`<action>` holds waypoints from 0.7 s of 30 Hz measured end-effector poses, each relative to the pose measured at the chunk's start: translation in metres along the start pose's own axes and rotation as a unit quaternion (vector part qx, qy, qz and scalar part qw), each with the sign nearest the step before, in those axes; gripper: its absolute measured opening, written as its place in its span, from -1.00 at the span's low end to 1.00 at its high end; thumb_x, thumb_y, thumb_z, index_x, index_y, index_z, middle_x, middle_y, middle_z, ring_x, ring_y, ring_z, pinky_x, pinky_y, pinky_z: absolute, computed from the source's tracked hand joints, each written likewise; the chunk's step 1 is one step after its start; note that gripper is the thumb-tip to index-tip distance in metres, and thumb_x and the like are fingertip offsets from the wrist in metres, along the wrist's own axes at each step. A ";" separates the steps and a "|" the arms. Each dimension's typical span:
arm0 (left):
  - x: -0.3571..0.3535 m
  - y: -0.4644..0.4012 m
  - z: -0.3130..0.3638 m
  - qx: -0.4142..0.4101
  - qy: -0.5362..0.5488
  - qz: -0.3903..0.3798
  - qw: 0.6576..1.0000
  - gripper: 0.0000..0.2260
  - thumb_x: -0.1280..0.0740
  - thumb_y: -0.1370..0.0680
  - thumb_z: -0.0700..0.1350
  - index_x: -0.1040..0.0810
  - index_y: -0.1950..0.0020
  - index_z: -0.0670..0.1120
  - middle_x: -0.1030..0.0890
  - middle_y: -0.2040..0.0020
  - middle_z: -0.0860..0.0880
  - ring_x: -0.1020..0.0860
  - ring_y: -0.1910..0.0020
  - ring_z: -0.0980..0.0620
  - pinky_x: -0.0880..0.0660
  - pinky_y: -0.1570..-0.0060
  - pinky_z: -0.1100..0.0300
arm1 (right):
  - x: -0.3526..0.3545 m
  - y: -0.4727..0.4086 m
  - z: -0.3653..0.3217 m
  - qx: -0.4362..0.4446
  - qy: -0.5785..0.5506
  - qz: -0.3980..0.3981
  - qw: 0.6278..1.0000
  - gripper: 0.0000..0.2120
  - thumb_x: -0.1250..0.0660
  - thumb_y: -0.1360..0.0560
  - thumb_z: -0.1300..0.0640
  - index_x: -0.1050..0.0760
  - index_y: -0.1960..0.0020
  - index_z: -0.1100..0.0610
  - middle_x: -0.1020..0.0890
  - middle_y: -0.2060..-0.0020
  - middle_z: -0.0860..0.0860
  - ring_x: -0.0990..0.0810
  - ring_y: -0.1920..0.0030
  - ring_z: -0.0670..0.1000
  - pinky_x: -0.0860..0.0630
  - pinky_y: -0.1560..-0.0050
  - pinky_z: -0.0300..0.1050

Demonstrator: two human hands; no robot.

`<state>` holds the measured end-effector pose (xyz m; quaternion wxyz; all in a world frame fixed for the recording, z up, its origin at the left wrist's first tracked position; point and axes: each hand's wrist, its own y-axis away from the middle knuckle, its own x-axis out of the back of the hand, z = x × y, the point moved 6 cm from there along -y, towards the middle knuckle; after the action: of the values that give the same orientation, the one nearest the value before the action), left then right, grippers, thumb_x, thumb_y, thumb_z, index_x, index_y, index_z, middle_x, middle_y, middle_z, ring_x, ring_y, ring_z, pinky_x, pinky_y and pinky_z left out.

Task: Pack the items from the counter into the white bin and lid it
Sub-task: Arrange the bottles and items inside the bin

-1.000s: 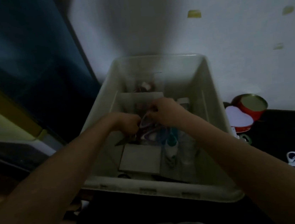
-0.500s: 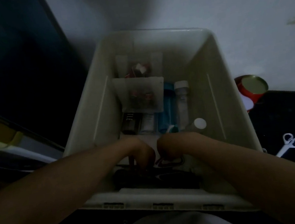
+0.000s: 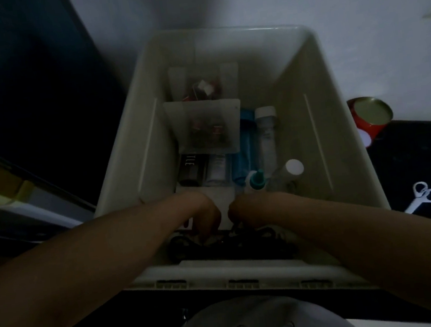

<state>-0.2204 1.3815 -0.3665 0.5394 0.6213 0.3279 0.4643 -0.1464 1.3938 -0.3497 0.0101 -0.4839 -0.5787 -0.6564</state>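
Both hands are down in the near end of the bin (image 3: pixel 340 126). The left hand (image 3: pixel 205 219) and right hand (image 3: pixel 244 211) sit close together, fingers curled down over a dark tangle (image 3: pixel 229 243) on the bin floor. It looks like cord or dark frames, but the light is too dim to name it, and I cannot tell whether either hand actually grips it or only presses it into place.

Judging by its looped outline, the tangle is light and limp. It will sag and snag rather than slide, so it is best gathered in a bunch from the middle instead of pulled by one end.

Just beyond the hands a white box (image 3: pixel 221 198) lies flat, with a teal-capped bottle (image 3: pixel 257 182) and a white-capped bottle (image 3: pixel 292 168) beside it. Farther in lie a clear tube (image 3: pixel 266 135), a blue tube (image 3: pixel 244 143), a dark box (image 3: pixel 190 169) and a clear case (image 3: pixel 204 126). These are stiff and smooth, probably slippery, so hold them round the body.

Outside to the right, white scissors (image 3: pixel 422 196) and a red tin (image 3: pixel 371 117) rest on the dark counter (image 3: pixel 411 155), not yet packed. No lid is in clear view.
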 end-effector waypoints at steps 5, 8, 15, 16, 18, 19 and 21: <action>0.011 0.002 -0.004 0.004 -0.019 0.037 0.999 -0.45 -0.26 -0.59 -0.16 -0.12 -0.52 -0.17 -0.23 -0.47 -0.18 -0.34 -0.39 -0.15 -0.39 -0.26 0.07 | 0.002 0.000 -0.002 0.005 0.001 0.004 1.000 -0.71 -0.18 -0.59 0.17 -0.44 -0.22 0.31 -0.51 -0.21 0.22 -0.50 -0.20 0.18 -0.41 -0.18 -0.06; 0.016 0.003 -0.009 0.009 -0.028 0.048 0.998 -0.47 -0.29 -0.57 -0.17 -0.18 -0.48 -0.22 -0.32 -0.43 -0.21 -0.41 -0.33 -0.16 -0.44 -0.17 0.07 | 0.007 0.000 -0.004 0.027 0.009 0.027 0.999 -0.71 -0.17 -0.59 0.14 -0.46 -0.20 0.30 -0.53 -0.19 0.21 -0.51 -0.17 0.17 -0.41 -0.14 -0.07; 0.019 0.001 -0.012 0.009 -0.018 0.052 0.998 -0.47 -0.30 -0.56 -0.17 -0.20 -0.48 -0.21 -0.34 -0.42 -0.20 -0.42 -0.33 -0.14 -0.44 -0.13 0.08 | 0.003 -0.002 -0.007 0.000 -0.024 -0.006 1.000 -0.66 -0.17 -0.59 0.16 -0.39 -0.33 0.23 -0.46 -0.28 0.16 -0.47 -0.24 0.15 -0.39 -0.19 -0.09; 0.020 0.001 -0.012 0.009 -0.017 0.055 0.998 -0.48 -0.29 -0.56 -0.18 -0.20 -0.48 -0.21 -0.35 -0.41 -0.20 -0.43 -0.32 -0.14 -0.44 -0.13 0.08 | 0.002 -0.001 -0.008 0.001 -0.045 -0.009 0.999 -0.67 -0.17 -0.59 0.17 -0.40 -0.32 0.23 -0.47 -0.27 0.17 -0.47 -0.25 0.16 -0.39 -0.19 -0.09; 0.021 0.000 -0.012 0.007 -0.014 0.059 0.998 -0.48 -0.29 -0.56 -0.18 -0.20 -0.48 -0.22 -0.38 -0.39 -0.21 -0.45 -0.31 -0.14 -0.45 -0.13 0.06 | 0.000 0.000 -0.010 0.017 -0.072 -0.023 0.997 -0.63 -0.16 -0.60 0.15 -0.34 -0.38 0.19 -0.42 -0.33 0.16 -0.42 -0.31 0.15 -0.36 -0.25 -0.08; 0.021 0.000 -0.012 0.007 -0.014 0.057 0.998 -0.48 -0.29 -0.57 -0.18 -0.21 -0.48 -0.22 -0.38 -0.38 -0.22 -0.45 -0.30 -0.14 -0.45 -0.13 0.06 | -0.002 0.001 -0.011 0.022 -0.079 -0.041 0.996 -0.60 -0.15 -0.60 0.13 -0.28 -0.43 0.16 -0.37 -0.37 0.15 -0.38 -0.34 0.14 -0.33 -0.29 -0.07; 0.020 -0.002 -0.011 0.007 -0.011 0.054 0.998 -0.48 -0.28 -0.57 -0.17 -0.20 -0.48 -0.22 -0.38 -0.38 -0.22 -0.45 -0.31 -0.14 -0.45 -0.14 0.06 | -0.006 0.000 -0.012 0.023 -0.095 -0.071 0.993 -0.54 -0.15 -0.60 0.12 -0.20 -0.47 0.14 -0.33 -0.40 0.15 -0.35 -0.36 0.14 -0.31 -0.33 -0.04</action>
<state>-0.2235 1.4045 -0.3637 0.5127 0.6469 0.2909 0.4837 -0.1507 1.3810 -0.3515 -0.0802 -0.5016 -0.6249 -0.5929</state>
